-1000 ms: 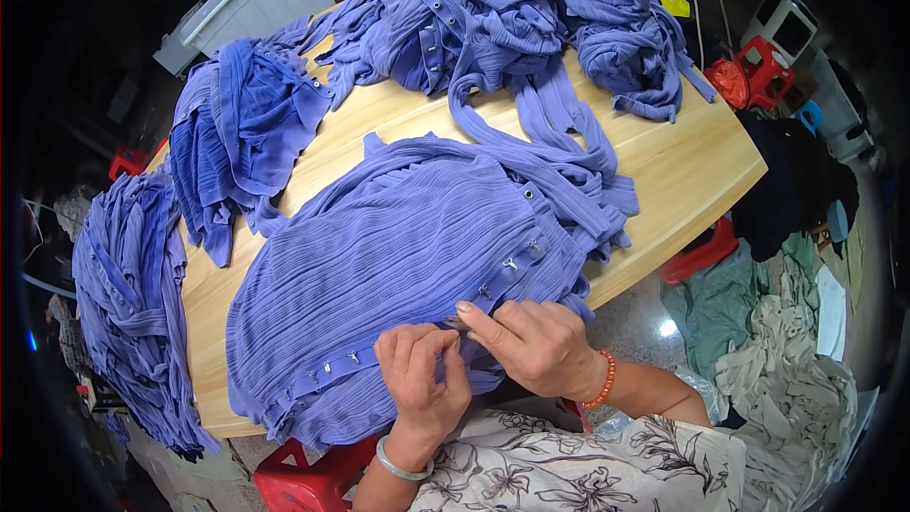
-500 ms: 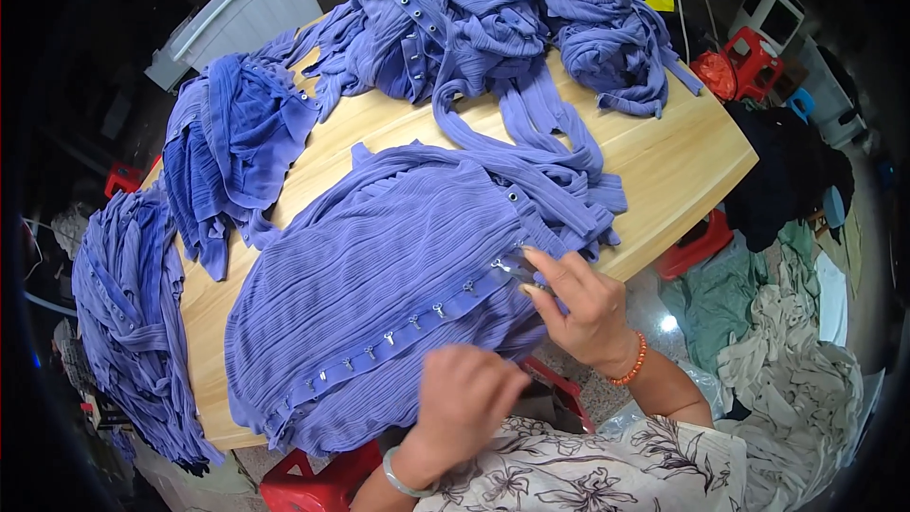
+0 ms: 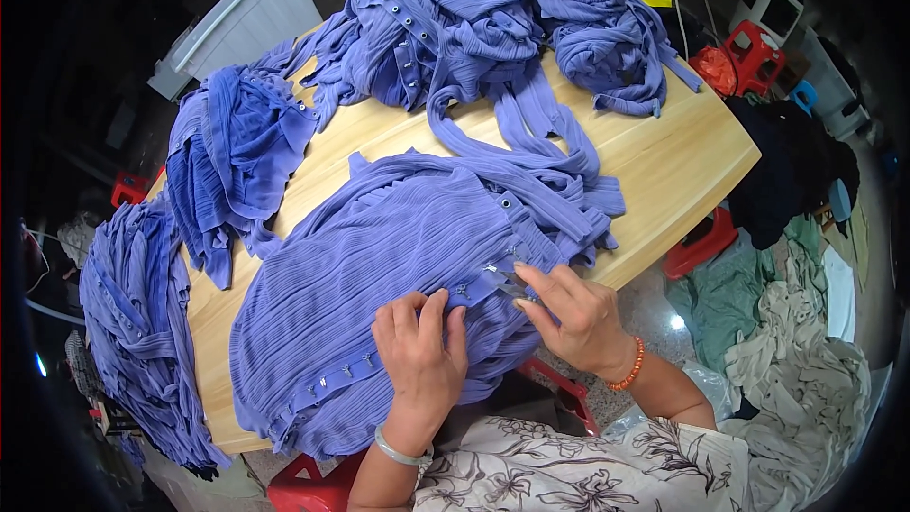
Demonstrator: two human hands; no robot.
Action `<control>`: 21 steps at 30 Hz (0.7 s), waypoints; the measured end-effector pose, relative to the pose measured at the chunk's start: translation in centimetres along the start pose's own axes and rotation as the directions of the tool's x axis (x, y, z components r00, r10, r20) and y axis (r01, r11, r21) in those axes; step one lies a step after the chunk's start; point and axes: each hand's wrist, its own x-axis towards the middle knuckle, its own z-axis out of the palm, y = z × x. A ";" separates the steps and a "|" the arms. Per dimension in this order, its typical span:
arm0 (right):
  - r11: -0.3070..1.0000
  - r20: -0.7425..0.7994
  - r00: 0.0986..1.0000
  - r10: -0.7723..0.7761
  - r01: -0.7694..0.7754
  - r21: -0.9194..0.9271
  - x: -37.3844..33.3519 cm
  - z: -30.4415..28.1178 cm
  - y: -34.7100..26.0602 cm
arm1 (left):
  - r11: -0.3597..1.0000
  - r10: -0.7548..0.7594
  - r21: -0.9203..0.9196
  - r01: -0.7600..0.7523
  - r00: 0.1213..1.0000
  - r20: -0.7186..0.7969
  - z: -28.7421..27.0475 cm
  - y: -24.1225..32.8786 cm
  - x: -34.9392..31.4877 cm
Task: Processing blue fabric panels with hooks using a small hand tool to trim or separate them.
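Note:
A purple ribbed cardigan (image 3: 351, 265) lies spread on the table, its long button band running diagonally toward me. Metal eyelets and small fasteners or loops dot the band. My left hand (image 3: 417, 346) presses on the band, its fingers bent and close together on the fabric; its grip underneath is hidden. In my right hand (image 3: 578, 318), thumb and fingers close on small metal thread snips (image 3: 510, 287), partly covered by the fingers. Their tips are at the band near one fastener, to the right of my left hand.
On the wooden table (image 3: 664, 171), more purple garments are heaped at the back (image 3: 427, 28) and left (image 3: 237, 133); some hang over the left edge (image 3: 133, 322). A white tub (image 3: 251, 19) stands behind. Red stools (image 3: 701, 245) and cloth piles (image 3: 796, 360) are around the table.
My left hand has moved up and left from near my lap onto the button band. My right hand stays close to the same spot, with the snips now showing more clearly.

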 end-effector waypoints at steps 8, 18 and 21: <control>1.000 0.006 1.000 -0.014 0.014 0.012 0.1 0.1 0.4 | 1.000 0.004 -0.008 -0.004 1.000 -0.016 0.3 0.0 0.2; 0.996 0.020 0.996 -0.088 0.088 0.003 -0.2 0.0 0.4 | 0.999 0.051 -0.016 -0.052 0.998 -0.045 0.4 -0.5 -0.1; 0.994 0.019 0.994 -0.104 0.103 0.046 -0.3 0.3 0.1 | 0.987 -0.023 -0.158 0.016 0.999 -0.040 -0.1 -0.5 -0.5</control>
